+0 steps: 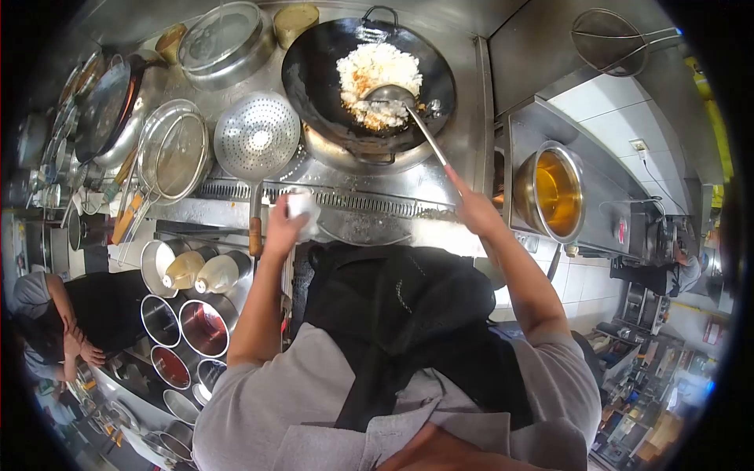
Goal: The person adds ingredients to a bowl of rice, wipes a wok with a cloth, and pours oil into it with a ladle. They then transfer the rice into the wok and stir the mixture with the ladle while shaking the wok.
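Observation:
My right hand [477, 212] grips the far end of a long-handled ladle [428, 135]. The ladle's bowl presses into a mound of white rice [382, 64] with brownish bits, inside a black wok [312, 88] on the stove. In my left hand [284, 229], closed near the stove's front edge, is a folded white cloth [303, 206]. Just left of that hand lies a perforated strainer [257, 135], its wooden-ended handle hanging over the edge. The wok's near handle shows below its rim, with neither hand on it.
On the right stands a metal bowl of amber liquid [556, 193]. Wire sieves [173, 149] and a lidded pot [220, 47] sit on the left. Below them are squeeze bottles [217, 274] and several sauce containers [170, 366]. A person with folded arms [72, 339] is at far left; another person [682, 275] is at far right.

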`<action>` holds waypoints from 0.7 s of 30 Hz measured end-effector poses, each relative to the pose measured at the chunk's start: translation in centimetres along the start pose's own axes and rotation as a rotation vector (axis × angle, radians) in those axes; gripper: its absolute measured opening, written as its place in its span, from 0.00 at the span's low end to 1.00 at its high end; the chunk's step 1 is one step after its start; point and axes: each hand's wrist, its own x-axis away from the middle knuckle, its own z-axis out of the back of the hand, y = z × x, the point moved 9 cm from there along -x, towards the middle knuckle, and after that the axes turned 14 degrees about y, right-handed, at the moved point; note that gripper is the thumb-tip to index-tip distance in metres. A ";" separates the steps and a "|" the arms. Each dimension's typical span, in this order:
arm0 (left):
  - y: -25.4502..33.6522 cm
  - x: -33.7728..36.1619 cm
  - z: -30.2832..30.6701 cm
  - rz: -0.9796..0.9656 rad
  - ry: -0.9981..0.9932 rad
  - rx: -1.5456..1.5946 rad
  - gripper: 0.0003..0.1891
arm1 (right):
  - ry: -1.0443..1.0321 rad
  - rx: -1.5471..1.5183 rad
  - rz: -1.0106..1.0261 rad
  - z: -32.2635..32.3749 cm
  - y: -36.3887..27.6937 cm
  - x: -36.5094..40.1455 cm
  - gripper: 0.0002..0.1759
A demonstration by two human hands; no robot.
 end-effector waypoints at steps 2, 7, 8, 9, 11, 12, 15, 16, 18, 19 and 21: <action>5.6 0.3 2.2 0.135 0.082 0.390 0.25 | 0.160 -0.079 0.187 3.5 -1.2 -1.0 0.45; 9.8 -1.0 3.0 0.228 0.021 0.682 0.22 | 0.351 -0.108 0.087 6.9 -2.3 -0.7 0.46; 7.5 -1.5 1.1 0.398 0.001 0.626 0.18 | 0.287 0.012 -0.002 6.3 -2.6 -1.3 0.47; 5.3 -2.0 -1.3 0.448 -0.039 0.621 0.15 | 0.295 0.007 0.001 5.7 -2.0 -2.6 0.47; 4.9 -0.7 -6.4 0.591 -0.040 0.535 0.20 | 0.132 0.221 0.139 2.1 -0.4 -6.5 0.47; 5.4 -0.4 -9.0 0.636 -0.073 0.604 0.24 | 0.202 0.105 0.202 3.1 -0.7 -7.5 0.48; 6.1 -1.1 -13.5 0.722 -0.089 0.570 0.27 | 0.345 0.016 0.264 7.8 -3.9 -5.5 0.46; 6.6 -1.8 -14.8 0.730 -0.085 0.539 0.24 | 0.359 0.022 0.266 7.8 -5.0 -5.6 0.46; 6.6 -3.4 -17.0 0.685 -0.033 0.495 0.18 | 0.333 0.017 0.000 6.5 -4.9 -6.1 0.45; 6.7 -4.0 -17.6 0.627 0.007 0.470 0.15 | 0.332 0.019 0.002 5.7 -4.6 -7.0 0.45; 5.3 -4.6 -18.2 0.640 0.082 0.454 0.10 | 0.202 0.125 0.104 2.5 -4.2 -10.2 0.48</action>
